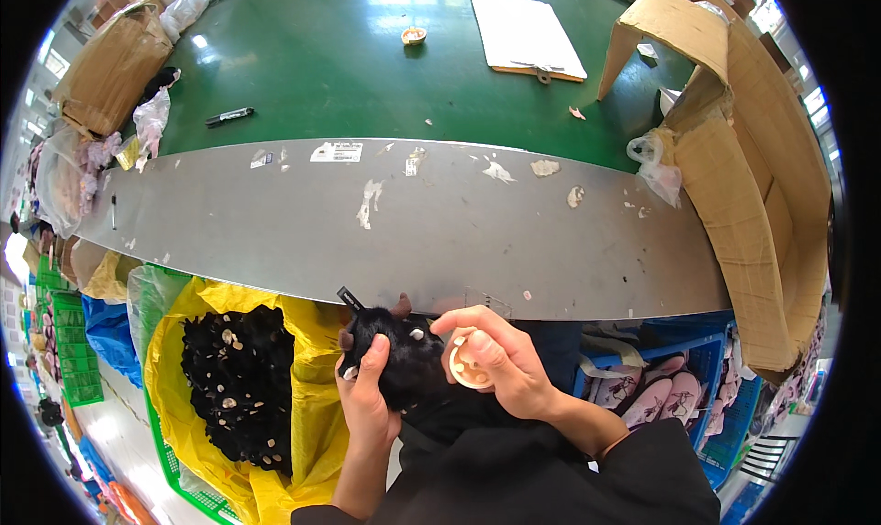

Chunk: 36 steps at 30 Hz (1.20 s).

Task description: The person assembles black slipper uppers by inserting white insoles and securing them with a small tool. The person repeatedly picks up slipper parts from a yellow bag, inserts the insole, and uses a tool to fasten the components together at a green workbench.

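Just in front of my body, a black plush animal (402, 356) with small brown horns or ears, pale patches and a black fabric tag (349, 299) is gripped in my left hand (368, 394). The thumb presses on its fur. To its right, my right hand (506, 363) grips a small round cream-coloured piece (471, 380), seemingly a shallow cup with pale bits inside. The thumb lies over its rim, and the index finger reaches toward the plush. I cannot tell whether that fingertip touches the fur.
A yellow plastic bag (316, 387) at left holds many black plush pieces (237, 387). Beyond the metal table edge (440, 249) are a marker (230, 117), a small cup-like piece (414, 36) and a clipboard (528, 33). Cardboard (729, 249) and a blue crate (716, 380) of pink slippers stand right.
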{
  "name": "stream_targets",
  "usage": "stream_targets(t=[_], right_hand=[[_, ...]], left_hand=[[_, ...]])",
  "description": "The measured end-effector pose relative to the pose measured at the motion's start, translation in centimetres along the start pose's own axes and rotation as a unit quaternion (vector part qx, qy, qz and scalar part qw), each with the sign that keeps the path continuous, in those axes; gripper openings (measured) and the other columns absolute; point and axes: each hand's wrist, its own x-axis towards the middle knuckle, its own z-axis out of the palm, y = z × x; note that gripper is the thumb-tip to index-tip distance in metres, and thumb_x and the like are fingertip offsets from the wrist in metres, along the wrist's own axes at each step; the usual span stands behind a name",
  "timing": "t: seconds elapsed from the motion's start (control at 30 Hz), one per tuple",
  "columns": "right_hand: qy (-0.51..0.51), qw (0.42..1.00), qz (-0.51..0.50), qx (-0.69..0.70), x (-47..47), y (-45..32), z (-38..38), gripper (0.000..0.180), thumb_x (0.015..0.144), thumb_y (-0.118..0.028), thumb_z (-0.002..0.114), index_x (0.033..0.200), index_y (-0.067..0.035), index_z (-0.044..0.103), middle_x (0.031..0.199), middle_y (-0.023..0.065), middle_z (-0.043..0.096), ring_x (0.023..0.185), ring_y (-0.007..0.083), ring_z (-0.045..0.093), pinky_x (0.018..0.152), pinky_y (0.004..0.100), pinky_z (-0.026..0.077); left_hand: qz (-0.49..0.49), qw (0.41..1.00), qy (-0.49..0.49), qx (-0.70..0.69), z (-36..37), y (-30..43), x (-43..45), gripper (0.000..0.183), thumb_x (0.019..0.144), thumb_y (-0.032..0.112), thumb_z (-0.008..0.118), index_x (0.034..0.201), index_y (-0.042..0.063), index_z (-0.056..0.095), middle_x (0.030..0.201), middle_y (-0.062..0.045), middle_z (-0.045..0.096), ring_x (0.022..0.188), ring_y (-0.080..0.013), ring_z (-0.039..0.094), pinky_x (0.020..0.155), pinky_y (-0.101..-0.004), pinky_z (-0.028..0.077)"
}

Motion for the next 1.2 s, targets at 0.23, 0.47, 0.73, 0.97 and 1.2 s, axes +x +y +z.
stream_targets(t=[0.23,0.47,0.73,0.97,1.2], right_hand=[[-0.024,0.988,-0.002,0.150,0.1,-0.4,0.8,0.037,0.103,-0.011,0.063,0.136,-0.002,0.049,0.104,0.0097,0.066,0.085,0.0115,0.063,0.075,0.0245,0.053],[-0.018,0.991,0.064,0.115,-0.4,-1.5,2.1,0.041,0.101,-0.005,0.060,0.135,-0.006,0.037,0.095,0.0096,0.067,0.074,0.0105,0.066,0.063,0.0250,0.056],[0.027,0.992,0.009,0.123,-0.7,-0.6,1.5,0.020,0.102,-0.008,0.058,0.119,0.000,0.053,0.087,0.0064,0.066,0.071,0.0086,0.063,0.064,0.0233,0.054],[0.030,0.998,-0.034,0.032,-0.8,0.4,1.6,0.018,0.102,-0.010,0.061,0.116,-0.001,0.054,0.090,0.0047,0.063,0.075,0.0074,0.061,0.065,0.0223,0.051],[0.027,0.978,-0.147,-0.144,-0.2,0.5,1.5,0.020,0.098,-0.006,0.064,0.115,0.002,0.057,0.097,0.0082,0.061,0.078,0.0140,0.063,0.067,0.0256,0.053]], left_hand=[[-0.007,1.000,-0.007,-0.003,-0.1,-0.2,-0.6,0.037,0.104,0.014,0.055,0.137,-0.003,0.051,0.134,-0.019,0.064,0.108,-0.0225,0.067,0.096,-0.0364,0.054],[-0.010,0.998,-0.050,0.026,-0.9,-1.1,-1.8,0.050,0.108,0.035,0.054,0.136,-0.005,0.053,0.129,-0.017,0.066,0.106,-0.0201,0.067,0.091,-0.0342,0.055],[0.010,0.991,-0.092,0.096,-1.4,-1.2,-2.4,0.055,0.093,0.016,0.075,0.138,-0.008,0.054,0.125,-0.015,0.068,0.109,-0.0200,0.066,0.096,-0.0334,0.053],[-0.042,0.999,-0.029,-0.006,0.6,-0.8,-2.9,0.047,0.096,0.010,0.069,0.138,-0.007,0.054,0.123,-0.013,0.067,0.106,-0.0198,0.068,0.095,-0.0332,0.054],[0.058,0.986,-0.049,0.148,-0.4,-1.4,-3.1,0.045,0.099,0.010,0.063,0.139,-0.006,0.050,0.143,-0.020,0.057,0.129,-0.0257,0.056,0.113,-0.0380,0.041]])
